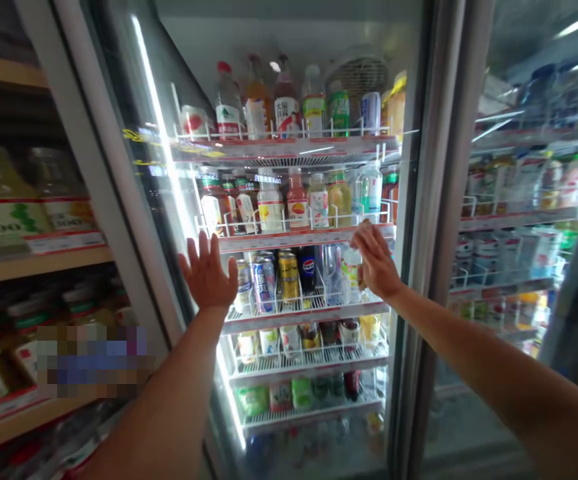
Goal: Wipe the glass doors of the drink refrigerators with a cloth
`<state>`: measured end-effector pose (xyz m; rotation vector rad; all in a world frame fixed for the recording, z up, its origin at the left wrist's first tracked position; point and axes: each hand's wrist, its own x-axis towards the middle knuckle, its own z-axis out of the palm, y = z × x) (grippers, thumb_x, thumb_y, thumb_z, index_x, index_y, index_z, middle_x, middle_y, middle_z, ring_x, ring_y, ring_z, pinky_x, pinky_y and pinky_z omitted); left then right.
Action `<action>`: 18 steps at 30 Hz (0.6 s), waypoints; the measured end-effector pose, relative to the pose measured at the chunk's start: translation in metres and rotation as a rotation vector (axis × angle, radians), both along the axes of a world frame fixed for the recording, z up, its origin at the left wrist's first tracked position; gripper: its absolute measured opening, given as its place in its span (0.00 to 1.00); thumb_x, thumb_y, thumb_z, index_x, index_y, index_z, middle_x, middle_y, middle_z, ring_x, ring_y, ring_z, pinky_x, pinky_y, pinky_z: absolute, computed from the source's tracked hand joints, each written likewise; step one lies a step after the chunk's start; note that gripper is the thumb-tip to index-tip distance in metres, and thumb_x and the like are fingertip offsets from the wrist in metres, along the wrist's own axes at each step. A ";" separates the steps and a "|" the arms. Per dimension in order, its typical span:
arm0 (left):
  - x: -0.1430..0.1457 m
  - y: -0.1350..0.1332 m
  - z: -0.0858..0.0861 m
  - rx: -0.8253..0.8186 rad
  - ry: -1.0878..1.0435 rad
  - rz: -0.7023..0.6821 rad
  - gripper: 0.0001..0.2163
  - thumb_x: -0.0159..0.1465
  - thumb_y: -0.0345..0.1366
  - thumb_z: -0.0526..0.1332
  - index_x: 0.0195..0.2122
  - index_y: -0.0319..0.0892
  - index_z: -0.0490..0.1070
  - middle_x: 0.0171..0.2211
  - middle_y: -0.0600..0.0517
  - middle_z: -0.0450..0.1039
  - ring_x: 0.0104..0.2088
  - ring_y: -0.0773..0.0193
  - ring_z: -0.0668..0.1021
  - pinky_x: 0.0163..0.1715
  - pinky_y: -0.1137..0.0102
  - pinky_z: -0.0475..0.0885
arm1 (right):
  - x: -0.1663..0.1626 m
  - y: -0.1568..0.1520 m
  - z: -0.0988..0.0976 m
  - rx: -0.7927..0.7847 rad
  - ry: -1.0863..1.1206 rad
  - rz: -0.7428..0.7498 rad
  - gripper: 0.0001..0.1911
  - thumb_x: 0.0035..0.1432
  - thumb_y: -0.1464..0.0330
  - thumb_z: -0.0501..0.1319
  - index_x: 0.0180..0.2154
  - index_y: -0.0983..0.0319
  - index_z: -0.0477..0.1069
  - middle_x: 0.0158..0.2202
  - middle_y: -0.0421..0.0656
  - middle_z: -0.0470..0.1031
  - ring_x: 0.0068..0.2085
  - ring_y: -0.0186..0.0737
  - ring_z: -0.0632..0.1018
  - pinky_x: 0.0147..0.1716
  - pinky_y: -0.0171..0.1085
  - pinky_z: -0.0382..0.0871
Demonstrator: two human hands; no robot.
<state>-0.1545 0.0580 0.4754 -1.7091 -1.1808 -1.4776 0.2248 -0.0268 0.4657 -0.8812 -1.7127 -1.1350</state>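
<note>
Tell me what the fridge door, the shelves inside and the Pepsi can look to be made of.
The fridge door looks like clear glass in a pale metal frame: it mirrors the light strip. The left hand lies flat on it, open. The shelves seem white-coated wire, going by the thin grid bars. The Pepsi can is probably aluminium with a glossy print, though its surface is too small to confirm.

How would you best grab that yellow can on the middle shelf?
Grip the yellow can around its upper body from the front: it stands upright, packed between neighbouring cans, with a wire rail across its base. The right hand seems nearer.
</note>
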 end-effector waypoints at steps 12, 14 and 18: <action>0.004 -0.008 0.002 -0.032 -0.011 0.001 0.29 0.72 0.47 0.43 0.70 0.36 0.47 0.72 0.43 0.43 0.72 0.50 0.42 0.69 0.48 0.36 | -0.050 0.004 -0.054 -0.083 0.242 -0.050 0.37 0.68 0.75 0.46 0.72 0.53 0.33 0.74 0.41 0.37 0.73 0.47 0.41 0.70 0.54 0.48; 0.019 -0.018 -0.006 -0.021 -0.035 -0.034 0.29 0.73 0.44 0.42 0.70 0.32 0.44 0.72 0.42 0.39 0.72 0.49 0.40 0.69 0.46 0.38 | -0.082 0.006 -0.073 -0.190 0.194 -0.029 0.37 0.69 0.74 0.45 0.72 0.51 0.30 0.74 0.38 0.37 0.73 0.47 0.41 0.69 0.55 0.49; 0.084 -0.050 -0.051 0.045 0.230 -0.438 0.26 0.73 0.40 0.43 0.70 0.38 0.46 0.72 0.45 0.44 0.72 0.56 0.46 0.70 0.51 0.48 | -0.105 -0.003 -0.089 -0.325 0.250 -0.014 0.35 0.70 0.72 0.43 0.72 0.56 0.30 0.74 0.43 0.39 0.73 0.45 0.40 0.70 0.54 0.49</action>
